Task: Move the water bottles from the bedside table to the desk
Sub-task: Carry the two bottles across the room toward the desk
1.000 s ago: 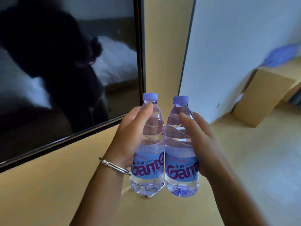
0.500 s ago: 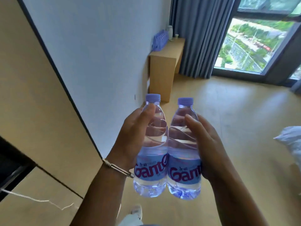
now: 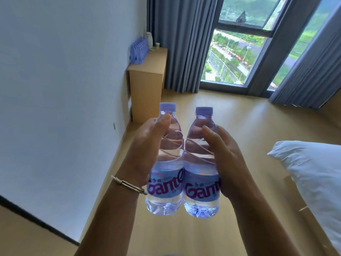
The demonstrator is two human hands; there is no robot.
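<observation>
Two clear water bottles with purple caps and blue labels stand upright side by side in front of me, their sides touching. My left hand grips the left bottle around its middle, thumb near the shoulder. My right hand holds the right bottle the same way. Both bottles are carried in the air above the wooden floor. The light wooden desk stands ahead against the left wall, beside the curtain.
On the desk lie a row of several purple-capped bottles, a white kettle and a small cup. Grey curtains and a tall window fill the far wall. A white bed edges in on the right.
My view has swung right from a dark screen and wall panel toward the desk and window. The desk now sits nearer and more central. Both hands keep the same hold on the bottles.
</observation>
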